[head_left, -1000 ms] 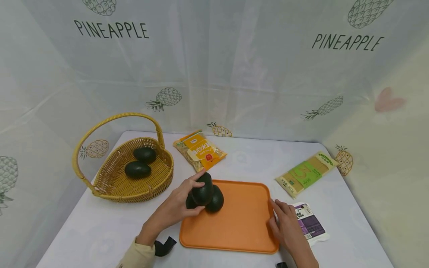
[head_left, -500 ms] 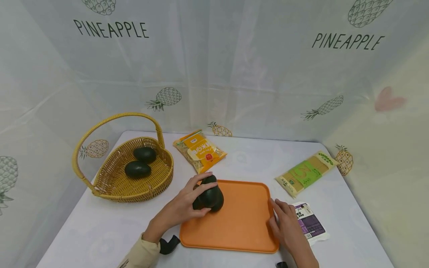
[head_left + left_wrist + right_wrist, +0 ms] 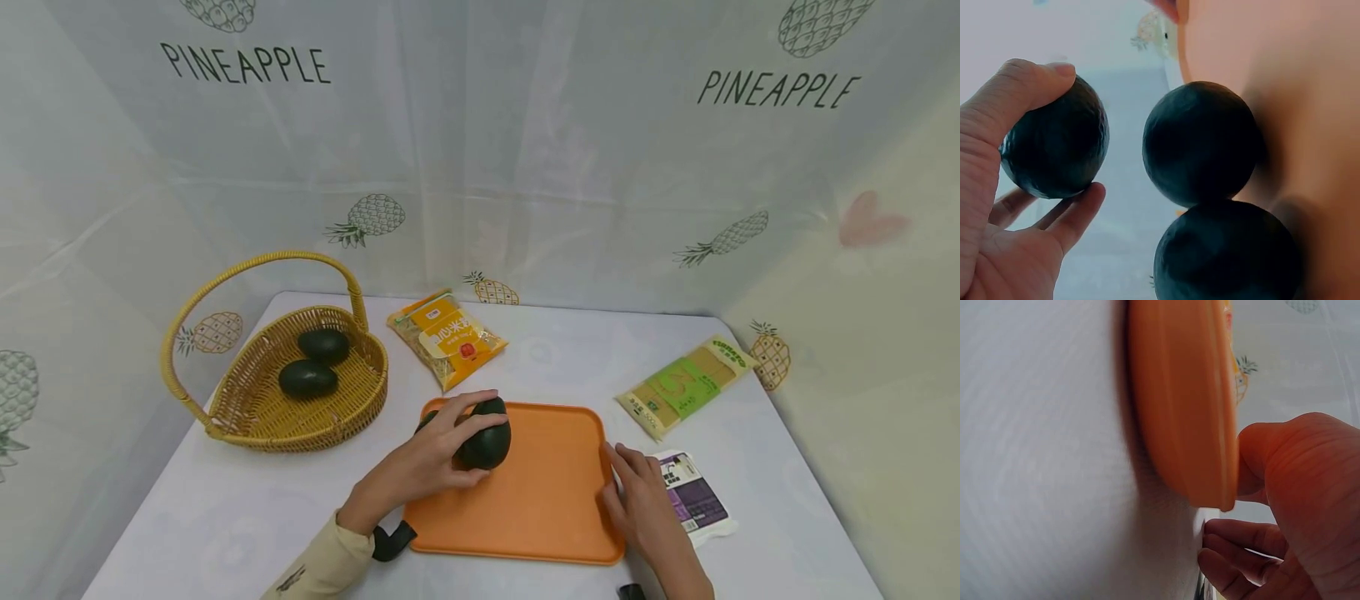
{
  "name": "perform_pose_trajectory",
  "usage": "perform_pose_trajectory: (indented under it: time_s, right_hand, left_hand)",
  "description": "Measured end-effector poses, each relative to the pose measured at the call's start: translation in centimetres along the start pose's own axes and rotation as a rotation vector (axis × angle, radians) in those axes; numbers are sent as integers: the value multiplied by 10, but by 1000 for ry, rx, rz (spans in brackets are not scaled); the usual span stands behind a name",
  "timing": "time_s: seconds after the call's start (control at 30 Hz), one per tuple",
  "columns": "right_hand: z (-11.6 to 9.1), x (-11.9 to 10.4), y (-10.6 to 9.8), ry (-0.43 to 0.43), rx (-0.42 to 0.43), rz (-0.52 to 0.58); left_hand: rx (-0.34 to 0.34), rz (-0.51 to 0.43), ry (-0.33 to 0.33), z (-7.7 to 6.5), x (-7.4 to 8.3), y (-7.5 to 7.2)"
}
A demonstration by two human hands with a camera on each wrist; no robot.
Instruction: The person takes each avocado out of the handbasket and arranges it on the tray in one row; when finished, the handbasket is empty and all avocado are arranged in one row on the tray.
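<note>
My left hand [image 3: 442, 450] grips a dark green avocado [image 3: 487, 437] over the orange tray [image 3: 547, 492], thumb on one side and fingers on the other. The left wrist view shows this avocado apart from two others, an upper avocado [image 3: 1200, 144] and a lower avocado [image 3: 1229, 256], which sit together on the tray. From the head, my left hand hides most of those two. At the tray's right rim, my right hand [image 3: 641, 500] rests with thumb and index finger against the edge. Its other fingers lie loosely bent outside the tray, as the right wrist view shows.
A wicker basket [image 3: 251, 412] with a tall handle holds two more avocados [image 3: 308, 379] at the left. Behind the tray lies a yellow bag of grain [image 3: 450, 337]. On the right are a flat noodle packet [image 3: 686, 387] and a purple-and-white pack [image 3: 697, 500], partly behind my right hand.
My left hand has moved right and slightly toward me with the avocado, passing over the other avocados on the tray. My right hand has stayed at the rim.
</note>
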State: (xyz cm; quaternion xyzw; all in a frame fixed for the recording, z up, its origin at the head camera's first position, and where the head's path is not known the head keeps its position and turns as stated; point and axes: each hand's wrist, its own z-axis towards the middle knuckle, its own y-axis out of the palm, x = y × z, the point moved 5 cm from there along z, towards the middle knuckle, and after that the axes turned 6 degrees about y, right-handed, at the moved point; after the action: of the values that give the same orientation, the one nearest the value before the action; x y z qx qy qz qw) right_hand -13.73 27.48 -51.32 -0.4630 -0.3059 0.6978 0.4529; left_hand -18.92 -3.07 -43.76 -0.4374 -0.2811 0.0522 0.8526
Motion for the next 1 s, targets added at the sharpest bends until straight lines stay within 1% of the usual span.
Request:
perform_pose_trajectory:
  time_s: [0.13,0.3,0.37,0.5,0.6,0.7,0.73,0.83,1.0]
  right_hand:
    - [0,0,-1,-3,1,3]
    - [1,0,-1,13,-13,1]
    - [1,0,-1,33,-39,2]
    - [3,2,0,99,-136,6]
    - [3,2,-1,87,-123,7]
    - [2,1,-3,31,-46,6]
    - [2,0,-4,23,-33,5]
    - [2,1,-3,35,-42,6]
    - [2,2,0,87,-110,10]
  left_hand:
    - [-30,10,1,4,1,2]
    - [-75,58,40,10,1,7]
    - [-98,72,55,12,1,9]
    - [-132,86,56,18,2,14]
    - [-155,89,51,24,2,17]
    - [-183,84,57,30,3,22]
    - [-197,93,61,31,3,24]
    - [-240,100,59,36,4,31]
    - [-302,123,34,39,2,42]
